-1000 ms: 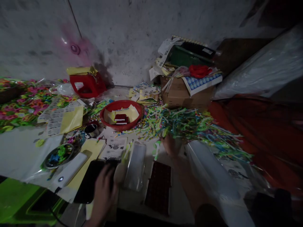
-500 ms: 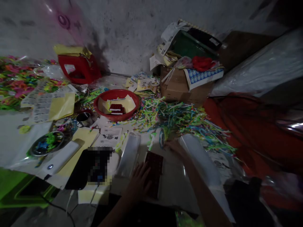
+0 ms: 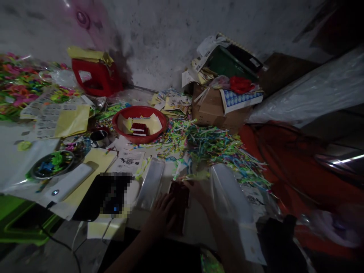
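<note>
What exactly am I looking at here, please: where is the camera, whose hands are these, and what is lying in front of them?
The camera sits on a person's head and looks forward and down, so both arms coming in from the bottom edge are that person's own. The left hand rests on a dark red sheet lying flat on the surface; the right hand touches its far edge. Whether either hand grips it is too dim to tell. Beside them lie a clear plastic sleeve and a white roll. Farther back are a red bowl holding paper, a heap of coloured paper strips and a cardboard box.
</note>
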The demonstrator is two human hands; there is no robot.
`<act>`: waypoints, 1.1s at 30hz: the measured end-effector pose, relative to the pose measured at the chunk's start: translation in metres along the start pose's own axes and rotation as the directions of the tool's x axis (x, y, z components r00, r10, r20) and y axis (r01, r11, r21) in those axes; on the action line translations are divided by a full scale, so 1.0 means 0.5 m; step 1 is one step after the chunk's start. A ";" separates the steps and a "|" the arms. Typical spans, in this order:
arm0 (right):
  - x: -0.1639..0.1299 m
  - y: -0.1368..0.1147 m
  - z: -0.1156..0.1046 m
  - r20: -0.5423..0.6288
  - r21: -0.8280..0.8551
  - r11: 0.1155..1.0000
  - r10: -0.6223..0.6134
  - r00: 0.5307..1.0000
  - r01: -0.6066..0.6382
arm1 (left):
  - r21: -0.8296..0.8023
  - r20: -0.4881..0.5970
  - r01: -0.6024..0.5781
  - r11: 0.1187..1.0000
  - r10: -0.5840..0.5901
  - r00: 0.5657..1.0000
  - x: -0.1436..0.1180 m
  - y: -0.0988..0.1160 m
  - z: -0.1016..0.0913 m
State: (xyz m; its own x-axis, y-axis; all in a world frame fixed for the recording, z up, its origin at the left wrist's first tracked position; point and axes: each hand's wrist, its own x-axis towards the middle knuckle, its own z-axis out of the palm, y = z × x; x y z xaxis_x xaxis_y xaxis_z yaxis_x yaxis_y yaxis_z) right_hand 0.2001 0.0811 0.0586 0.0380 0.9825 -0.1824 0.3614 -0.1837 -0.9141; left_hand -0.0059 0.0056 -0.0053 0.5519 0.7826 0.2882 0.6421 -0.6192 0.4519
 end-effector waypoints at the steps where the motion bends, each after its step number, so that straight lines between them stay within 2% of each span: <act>1: 0.002 0.001 0.003 0.020 -0.023 1.000 -0.014 1.000 0.015 | -0.002 -0.002 0.005 1.000 -0.005 1.000 0.000 0.001 0.000; 10: -0.005 -0.001 0.003 0.133 -0.190 0.971 -0.120 0.984 0.144 | -0.026 -0.021 0.038 0.999 -0.039 0.999 0.000 0.003 0.003; 15: -0.004 -0.005 0.000 0.129 -0.209 0.971 -0.090 0.988 0.116 | -0.007 -0.026 0.036 0.999 -0.036 0.999 0.001 0.003 0.003; 22: 0.025 -0.028 -0.050 0.227 -0.366 0.929 0.026 0.974 0.060 | -0.003 -0.029 0.051 0.999 -0.051 0.998 0.004 0.009 -0.006; 26: 0.044 -0.030 -0.061 0.274 -0.324 0.945 0.040 0.961 0.053 | -0.011 -0.017 0.051 0.999 -0.051 0.999 0.005 0.010 -0.009; 33: 0.055 -0.048 -0.045 0.357 -0.195 0.981 0.066 0.932 0.005 | -0.006 -0.017 0.041 0.999 -0.041 0.999 0.002 0.004 -0.002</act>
State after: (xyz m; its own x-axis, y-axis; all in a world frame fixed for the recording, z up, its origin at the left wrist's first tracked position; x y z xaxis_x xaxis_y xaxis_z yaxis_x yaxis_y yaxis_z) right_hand 0.2135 0.1133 0.0836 -0.2730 0.8923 -0.3596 0.5363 -0.1692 -0.8269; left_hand -0.0043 0.0052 -0.0032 0.5157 0.8083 0.2841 0.6612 -0.5863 0.4680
